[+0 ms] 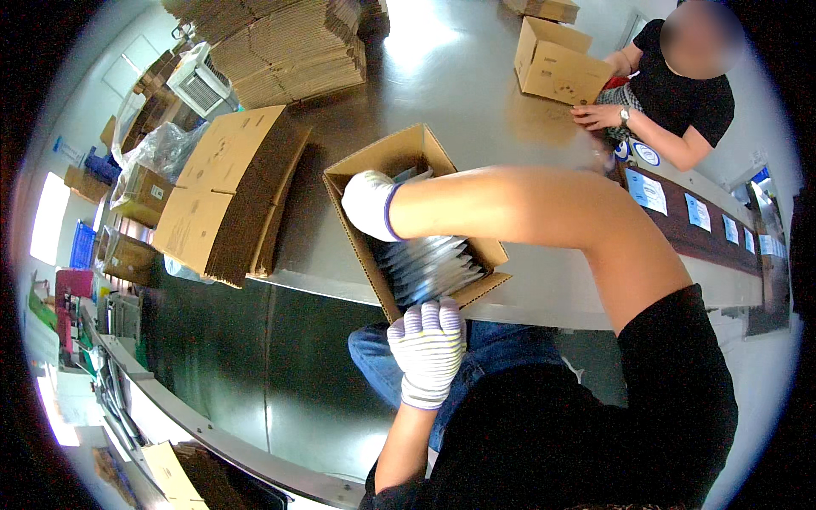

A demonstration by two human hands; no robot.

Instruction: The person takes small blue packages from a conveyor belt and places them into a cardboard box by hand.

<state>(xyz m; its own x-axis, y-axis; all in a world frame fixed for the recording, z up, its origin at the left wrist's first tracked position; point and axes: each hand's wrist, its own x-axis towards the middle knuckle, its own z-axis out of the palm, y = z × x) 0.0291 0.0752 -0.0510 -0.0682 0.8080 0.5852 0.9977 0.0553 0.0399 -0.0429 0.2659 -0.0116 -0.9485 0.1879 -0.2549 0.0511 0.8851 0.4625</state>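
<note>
An open cardboard box (pixel 442 150) sits at the near edge of the metal table, turned at an angle. Inside it, several flat packets in clear, shiny wrapping (pixel 429 265) stand in a row. My left hand (pixel 427 353), in a white striped glove, is closed over the box's near end, its fingertips at the rim beside the packets. Reaching across from the right, my right arm passes above the box. My right hand (pixel 367 206), gloved too, is curled at the box's left side; its fingertips and whatever they hold are hidden.
Folded cardboard cartons (pixel 225 187) lean to the left of the box, and a tall carton stack (pixel 289 51) stands behind. At the far right a co-worker (pixel 684 93) handles another open box (pixel 561 68). Labelled sheets (pixel 646 191) line the table's right side.
</note>
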